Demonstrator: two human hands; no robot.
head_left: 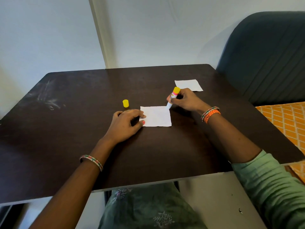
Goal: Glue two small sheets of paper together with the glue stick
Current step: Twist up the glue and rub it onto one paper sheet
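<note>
On the dark desk (82,113), the right hand (186,100) has a grip round the glue stick (173,98), whose tip meets the near sheet (156,116) at its far right corner. The left hand (127,123) pins that sheet's left edge with thumb and a fingertip. The yellow cap (125,103) stands just beyond the sheet's left corner; the second sheet (189,85) lies beyond it to the right, near a grey chair (267,55).

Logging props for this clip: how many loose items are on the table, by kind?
Sheets of paper: 2, the near sheet under the left hand's fingertips and the far sheet lying apart.
Glue stick: 1, the glue stick gripped by the right hand, tip on the near sheet.
Yellow cap: 1, the yellow cap standing on the table.
Total: 4
</note>
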